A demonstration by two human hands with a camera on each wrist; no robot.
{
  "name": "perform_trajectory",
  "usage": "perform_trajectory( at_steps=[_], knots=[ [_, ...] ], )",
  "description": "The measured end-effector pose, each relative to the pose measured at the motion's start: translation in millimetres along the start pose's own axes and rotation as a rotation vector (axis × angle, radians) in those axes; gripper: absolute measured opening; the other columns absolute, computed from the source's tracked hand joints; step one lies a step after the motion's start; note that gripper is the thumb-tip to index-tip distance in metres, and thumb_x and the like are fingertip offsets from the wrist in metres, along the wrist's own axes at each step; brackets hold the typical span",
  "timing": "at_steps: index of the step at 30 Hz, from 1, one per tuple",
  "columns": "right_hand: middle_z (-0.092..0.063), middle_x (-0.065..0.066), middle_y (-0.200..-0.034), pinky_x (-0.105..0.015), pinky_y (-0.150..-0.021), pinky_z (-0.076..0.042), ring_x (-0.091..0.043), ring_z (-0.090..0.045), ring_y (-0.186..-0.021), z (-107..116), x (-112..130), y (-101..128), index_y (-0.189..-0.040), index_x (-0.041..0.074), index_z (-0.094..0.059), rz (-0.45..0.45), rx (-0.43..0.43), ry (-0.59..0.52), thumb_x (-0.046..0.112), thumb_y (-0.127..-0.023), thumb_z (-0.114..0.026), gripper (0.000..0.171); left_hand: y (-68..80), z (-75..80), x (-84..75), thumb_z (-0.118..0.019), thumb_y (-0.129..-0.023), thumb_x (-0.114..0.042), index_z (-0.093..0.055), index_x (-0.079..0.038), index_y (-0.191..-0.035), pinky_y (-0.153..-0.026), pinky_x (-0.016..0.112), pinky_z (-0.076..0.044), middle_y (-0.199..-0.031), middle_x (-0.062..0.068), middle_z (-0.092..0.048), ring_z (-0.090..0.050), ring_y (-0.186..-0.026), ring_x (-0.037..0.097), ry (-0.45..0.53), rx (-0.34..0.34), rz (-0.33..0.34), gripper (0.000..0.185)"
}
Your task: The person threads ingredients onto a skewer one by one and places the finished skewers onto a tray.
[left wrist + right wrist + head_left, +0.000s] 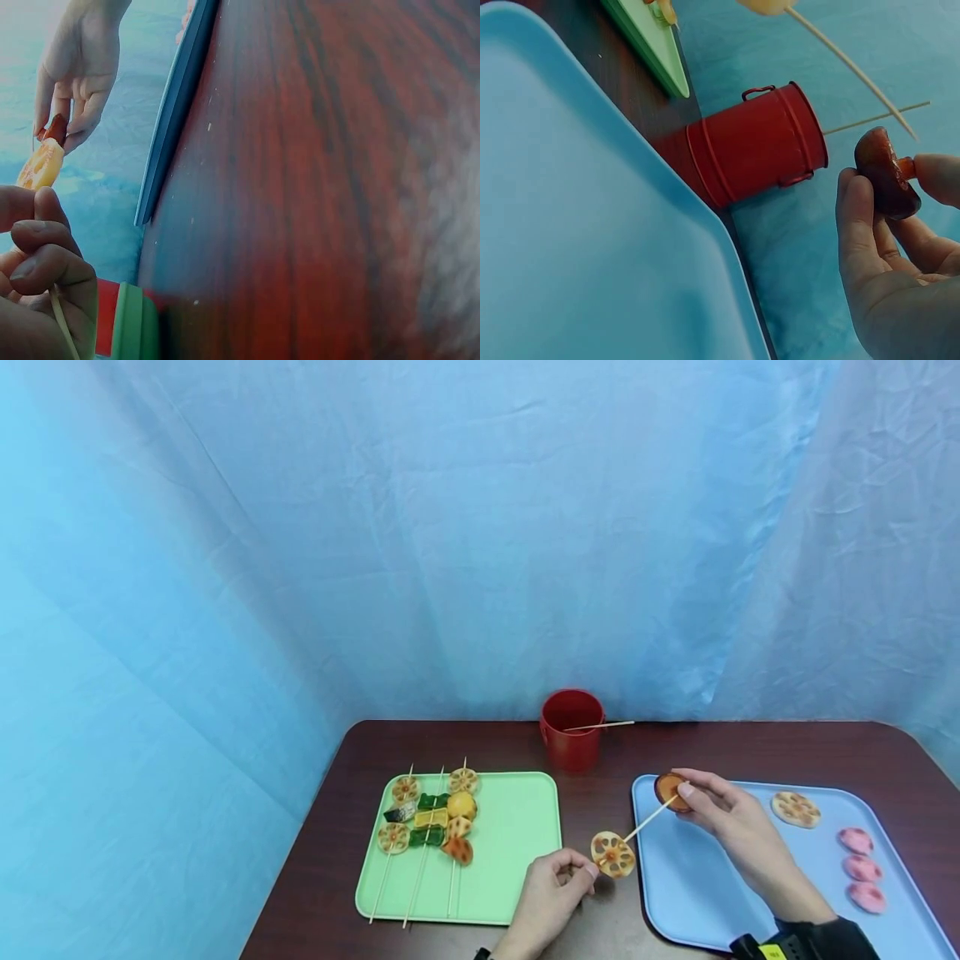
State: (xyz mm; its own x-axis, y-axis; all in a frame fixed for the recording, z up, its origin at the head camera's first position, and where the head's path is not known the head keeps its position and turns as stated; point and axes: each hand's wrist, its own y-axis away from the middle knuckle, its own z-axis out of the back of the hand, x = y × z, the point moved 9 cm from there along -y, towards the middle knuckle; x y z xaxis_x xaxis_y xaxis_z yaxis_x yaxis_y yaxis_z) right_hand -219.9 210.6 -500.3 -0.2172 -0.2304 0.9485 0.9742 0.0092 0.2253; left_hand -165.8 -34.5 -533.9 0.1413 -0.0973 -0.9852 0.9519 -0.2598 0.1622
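My left hand (549, 893) pinches a bamboo skewer (649, 818) that carries a lotus root slice (613, 855), just beyond the fingertips. In the left wrist view, the skewer's lower end (63, 322) runs beneath the curled fingers. My right hand (738, 835) holds a brown mushroom (667, 788) between thumb and fingers, above the blue tray's left side. The right wrist view shows the mushroom (885, 174) with its short stem against the thumb. Close to it is the skewer's pointed tip (913, 136); whether they touch I cannot tell.
On the green tray (517, 835) at left lie three loaded skewers (426, 837). A red bucket (572, 739) with a skewer (618, 724) leaning in it stands at the back. The blue tray (690, 893) holds another lotus slice (796, 809) and three pink pieces (862, 868).
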Motion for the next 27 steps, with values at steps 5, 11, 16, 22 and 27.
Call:
perform_trajectory(
  at_steps=[5,11,16,22,27],
  knots=[
    [-0.048,-0.026,-0.146,-0.030,-0.091,-0.057,0.001,-0.064,-0.102,-3.6,0.5,-0.2,-0.154,-0.002,-0.040,-0.003,0.009,-0.014,0.050,-0.104,-0.056,0.073,0.4,0.4,0.7,-0.068,-0.096,-0.018,-0.071,0.003,-0.091,-0.049,0.017,-0.040,-0.068,-0.010,-0.062,-0.049,-0.052,0.005,-0.017,-0.002,0.003,0.022],
    [-0.048,-0.026,-0.147,-0.030,-0.091,-0.057,0.000,-0.064,-0.101,-4.5,0.5,-0.1,-0.154,-0.001,-0.039,-0.013,0.008,-0.016,0.051,-0.104,-0.056,0.075,0.5,2.1,2.1,-0.069,-0.095,-0.018,-0.072,0.001,-0.090,-0.050,0.018,-0.041,-0.068,-0.009,-0.063,-0.050,-0.053,0.007,-0.012,-0.020,0.024,0.019],
    [-0.048,-0.026,-0.146,-0.030,-0.092,-0.056,0.000,-0.065,-0.102,-4.7,1.0,0.7,-0.154,-0.001,-0.039,-0.012,0.004,-0.028,0.051,-0.104,-0.056,0.074,0.3,2.7,3.2,-0.069,-0.095,-0.018,-0.073,-0.002,-0.089,-0.050,0.018,-0.041,-0.067,-0.008,-0.063,-0.050,-0.053,0.008,-0.007,-0.028,0.041,0.017],
    [-0.051,-0.026,-0.143,-0.030,-0.092,-0.057,-0.001,-0.065,-0.102,-5.1,2.1,1.4,-0.153,-0.001,-0.040,-0.006,-0.003,-0.032,0.049,-0.104,-0.056,0.072,0.2,3.1,3.7,-0.069,-0.095,-0.018,-0.073,-0.003,-0.089,-0.049,0.019,-0.040,-0.068,-0.007,-0.063,-0.050,-0.053,0.008,-0.018,-0.029,0.045,0.016],
    [-0.055,-0.022,-0.139,-0.029,-0.090,-0.057,-0.002,-0.066,-0.102,-4.0,4.0,1.4,-0.151,-0.001,-0.042,0.021,-0.012,-0.035,0.047,-0.104,-0.058,0.069,0.1,3.1,4.2,-0.069,-0.095,-0.018,-0.073,-0.002,-0.089,-0.049,0.019,-0.040,-0.068,-0.006,-0.063,-0.049,-0.053,0.008,-0.006,-0.030,0.053,0.017]
  ],
)
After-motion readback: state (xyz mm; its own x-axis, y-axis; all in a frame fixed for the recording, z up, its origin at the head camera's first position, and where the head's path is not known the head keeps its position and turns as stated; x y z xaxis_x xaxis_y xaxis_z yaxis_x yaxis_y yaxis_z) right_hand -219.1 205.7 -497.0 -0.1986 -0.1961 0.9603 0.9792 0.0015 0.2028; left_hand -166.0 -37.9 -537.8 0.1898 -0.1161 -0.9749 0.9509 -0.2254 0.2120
